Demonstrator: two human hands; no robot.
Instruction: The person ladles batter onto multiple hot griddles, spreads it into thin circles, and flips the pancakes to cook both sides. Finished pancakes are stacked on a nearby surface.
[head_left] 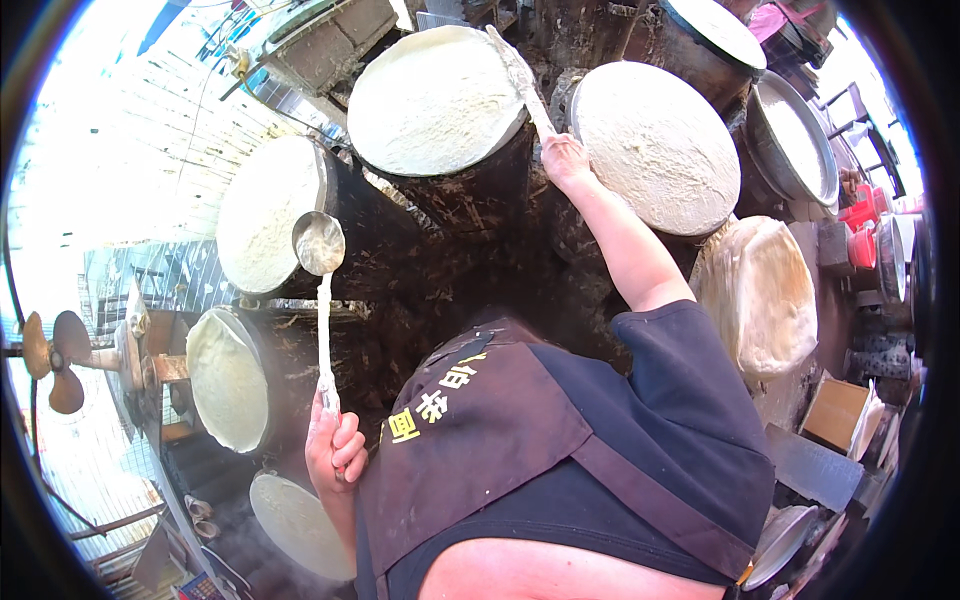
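Observation:
My left hand (335, 445) is closed around the pale, batter-smeared handle of a ladle (320, 243). The ladle's bowl is over the right edge of a round pan (262, 215) covered in white batter. Farther off, my right hand (566, 160) grips a long, flat spatula (520, 80) coated in pale batter. Its blade lies along the right rim of the far middle pan (435, 105), which has a white, lumpy layer across it. Just right of that hand sits another round pan (655, 150) with a similar layer.
Dark drums support the pans in a ring around me. A wrinkled pale sheet (765, 300) covers one on the right. More batter-topped pans (228, 380) stand at left, near a fan (65, 362). At far right are a metal basin (795, 145) and a cardboard box (836, 411).

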